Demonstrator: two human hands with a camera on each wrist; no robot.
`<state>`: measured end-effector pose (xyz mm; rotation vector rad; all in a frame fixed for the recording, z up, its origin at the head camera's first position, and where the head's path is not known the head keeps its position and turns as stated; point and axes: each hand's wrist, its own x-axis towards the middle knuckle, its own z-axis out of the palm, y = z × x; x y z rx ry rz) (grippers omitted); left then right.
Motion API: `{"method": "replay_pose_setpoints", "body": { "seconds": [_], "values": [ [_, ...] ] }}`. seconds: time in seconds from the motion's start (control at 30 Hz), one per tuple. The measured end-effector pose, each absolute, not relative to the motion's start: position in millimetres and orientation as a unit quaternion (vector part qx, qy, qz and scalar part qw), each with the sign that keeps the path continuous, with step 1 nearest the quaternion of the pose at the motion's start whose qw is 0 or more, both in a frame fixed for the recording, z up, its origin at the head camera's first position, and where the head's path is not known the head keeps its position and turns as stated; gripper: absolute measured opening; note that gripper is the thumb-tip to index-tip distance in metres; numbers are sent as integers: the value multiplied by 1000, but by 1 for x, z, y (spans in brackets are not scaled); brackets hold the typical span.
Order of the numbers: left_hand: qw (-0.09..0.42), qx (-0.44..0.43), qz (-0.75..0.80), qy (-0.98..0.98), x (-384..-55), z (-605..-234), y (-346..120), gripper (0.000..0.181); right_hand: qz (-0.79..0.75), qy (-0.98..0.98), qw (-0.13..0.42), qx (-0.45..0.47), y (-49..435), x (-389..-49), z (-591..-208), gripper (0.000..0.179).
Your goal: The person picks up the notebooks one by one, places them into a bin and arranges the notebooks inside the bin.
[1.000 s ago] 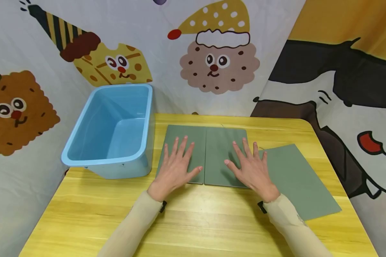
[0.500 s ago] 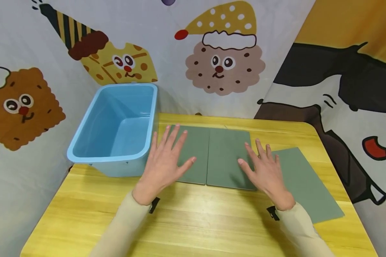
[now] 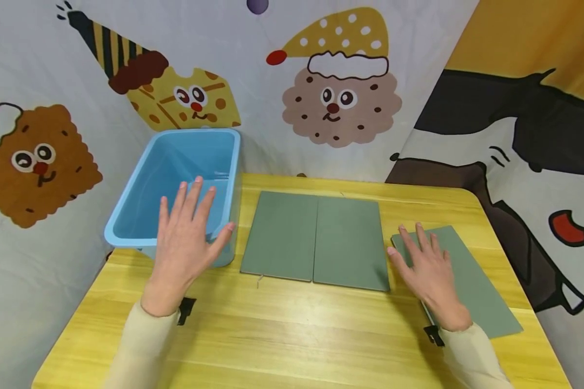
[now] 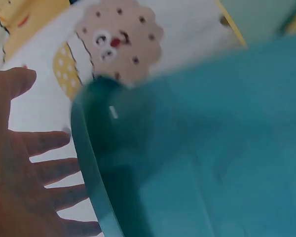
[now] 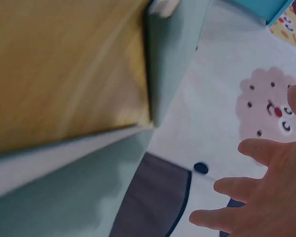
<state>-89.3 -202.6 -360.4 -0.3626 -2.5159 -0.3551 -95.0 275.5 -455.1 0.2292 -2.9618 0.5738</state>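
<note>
My left hand (image 3: 182, 248), fingers straight and spread, hovers over the front right part of a light blue plastic tub (image 3: 190, 146). In the left wrist view the fingers (image 4: 56, 170) overlap the tub's rim. My right hand (image 3: 430, 275), also spread and holding nothing, is over the left side of a flat green rectangular board (image 3: 486, 297) lying askew on the right. Between the hands lie two flat green panels, left (image 3: 282, 232) and right (image 3: 350, 240), side by side with a thin seam between them. The right wrist view shows a pale edge on one green piece.
Everything stands on a yellow wooden table (image 3: 292, 335). The tub is at its back left, close to a printed cartoon curtain (image 3: 263, 108) that hangs behind. A small thin greyish bit (image 3: 260, 280) lies at the left panel's front edge.
My left hand has moved left, off the left panel and over the tub. The right hand has moved right, from the right panel to the askew board. The green pieces stay put.
</note>
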Motion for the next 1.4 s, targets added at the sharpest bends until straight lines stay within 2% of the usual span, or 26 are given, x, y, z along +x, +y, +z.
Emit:
{"method": "replay_pose_setpoints", "body": {
  "seconds": [0.3, 0.53, 0.73, 1.1, 1.4],
  "values": [
    [279, -44, -156, -946, -80, -358, -257, 76, 193, -979, 48, 43, 306, -88, -461, 70],
    [227, 35, -177, -957, -80, -362, -293, 81, 193, -980, 34, 36, 315, -85, -457, 72],
    [184, 61, -211, -958, -83, -372, -321, 84, 195, -980, 17, 28, 334, -83, -452, 72],
    [107, 76, -246, -960, -83, -375, -333, 88, 215, -971, -108, -9, 388, -90, -455, 89],
    [83, 68, -238, -965, -83, -376, -333, 86, 172, -970, -169, -36, 420, -93, -467, 104]
  ]
}}
